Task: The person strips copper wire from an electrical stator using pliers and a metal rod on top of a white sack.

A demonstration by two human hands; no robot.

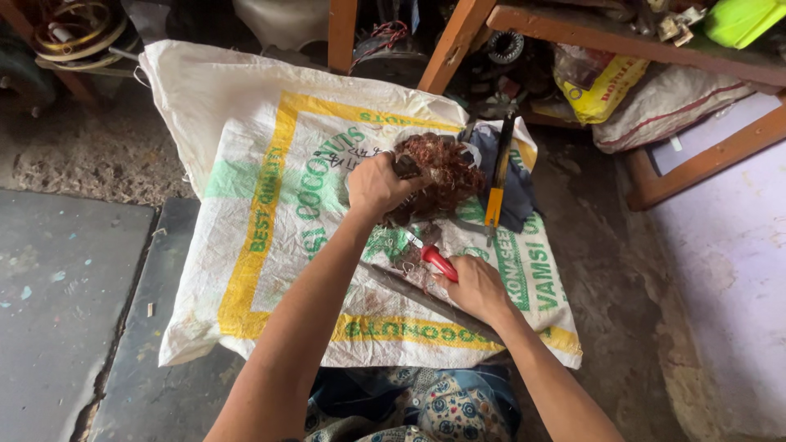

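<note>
Head view: left hand clenched around the copper-wire bundle, right hand gripping a red-handled tool.

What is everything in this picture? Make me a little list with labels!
place: a floor with a white woven sack spread on it
left hand: grips a motor stator with a tangle of copper wire
right hand: holds a red-handled tool, its working end too hidden to name
under the right hand: a long dark metal bar lying on the sack
beside the copper: a yellow-handled tool on dark blue cloth
behind: a wooden frame and a yellow bag
</note>
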